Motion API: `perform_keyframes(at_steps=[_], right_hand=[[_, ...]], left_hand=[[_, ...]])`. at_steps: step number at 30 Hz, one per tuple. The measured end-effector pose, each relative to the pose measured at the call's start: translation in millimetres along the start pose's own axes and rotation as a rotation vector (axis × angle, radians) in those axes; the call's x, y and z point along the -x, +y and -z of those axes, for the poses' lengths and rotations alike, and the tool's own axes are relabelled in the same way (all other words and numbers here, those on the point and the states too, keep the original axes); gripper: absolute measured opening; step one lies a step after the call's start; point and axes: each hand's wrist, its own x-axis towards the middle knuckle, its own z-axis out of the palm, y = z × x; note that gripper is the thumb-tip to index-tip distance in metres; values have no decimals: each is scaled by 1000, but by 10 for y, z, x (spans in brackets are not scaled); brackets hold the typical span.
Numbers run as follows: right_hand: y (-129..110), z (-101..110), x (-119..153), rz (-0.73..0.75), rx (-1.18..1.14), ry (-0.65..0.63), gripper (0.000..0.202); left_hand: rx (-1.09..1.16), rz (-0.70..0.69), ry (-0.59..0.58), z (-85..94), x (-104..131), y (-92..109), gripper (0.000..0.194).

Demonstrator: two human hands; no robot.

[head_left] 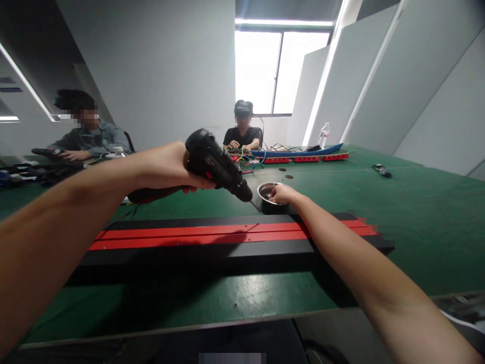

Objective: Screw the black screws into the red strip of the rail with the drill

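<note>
One black drill (215, 162), its single bit (255, 206) slanting downward, is held above one long black bar (273, 247) with two red strips (280, 228), the left hand (168, 164) wrapped around it. The right hand (281, 194) dips curled fingers into one metal bowl (271, 207) beyond the bar; whether they pinch anything, I cannot tell. Two other people (243, 137) sit at the green table (417, 202).

The drill (212, 161) looks matt plastic, the bowl (271, 207) shiny metal, the tabletop (261, 296) glossy.
</note>
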Motion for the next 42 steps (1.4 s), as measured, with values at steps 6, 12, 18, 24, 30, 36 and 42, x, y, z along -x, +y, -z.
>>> perform_keyframes(at_steps=[6, 12, 18, 24, 30, 36, 42], right_hand=[[9, -13, -8, 4, 67, 5, 14], [-12, -19, -11, -55, -1, 82, 12], [-6, -8, 16, -71, -157, 164, 14], [13, 4, 69, -71, -234, 245, 16], [26, -4, 73, -41, -256, 268, 17], [41, 3, 74, -46, -157, 197, 19], [62, 19, 59, 68, -47, -61, 8]], left_hand=[[500, 404, 33, -597, 98, -441, 35], [957, 641, 11, -1039, 97, -723, 22], [1214, 668, 49, -1176, 179, -771, 15], [1183, 624, 112, -1241, 314, -680, 17], [1121, 608, 158, -1284, 326, -646, 18], [1064, 580, 123, -1312, 347, -652, 21], [1004, 552, 88, -1318, 361, -645, 22]])
